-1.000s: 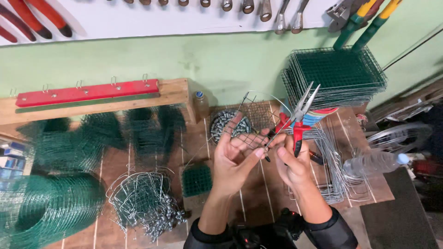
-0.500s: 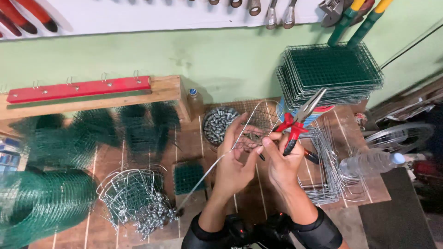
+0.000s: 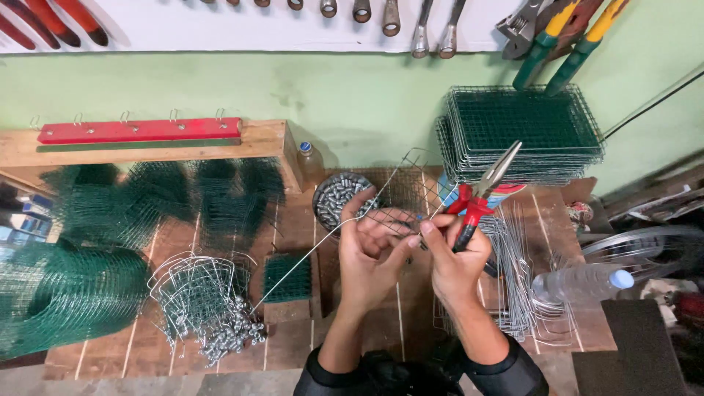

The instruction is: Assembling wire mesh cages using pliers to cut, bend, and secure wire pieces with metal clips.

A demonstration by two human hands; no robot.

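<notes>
My left hand [image 3: 372, 253] pinches a long thin steel wire [image 3: 308, 257] that runs down-left across the bench, and it also touches a small wire mesh piece [image 3: 411, 192] held up in front of both hands. My right hand [image 3: 451, 260] grips red-handled needle-nose pliers [image 3: 480, 194] in its palm, jaws pointing up-right, while its fingertips meet the left hand's at the wire. Both hands hover above the wooden workbench [image 3: 293, 345].
A stack of green mesh panels [image 3: 524, 132] stands at the back right. Bent wire frames [image 3: 521, 286] and a plastic bottle [image 3: 583, 282] lie right. A round tin of metal clips [image 3: 341, 196], green mesh rolls [image 3: 66, 293], wire hooks [image 3: 202, 308] lie left. Tools hang on the wall.
The hands have shifted slightly down and together. The long wire now extends down-left from the left hand, and the mesh piece has tilted behind the fingers.
</notes>
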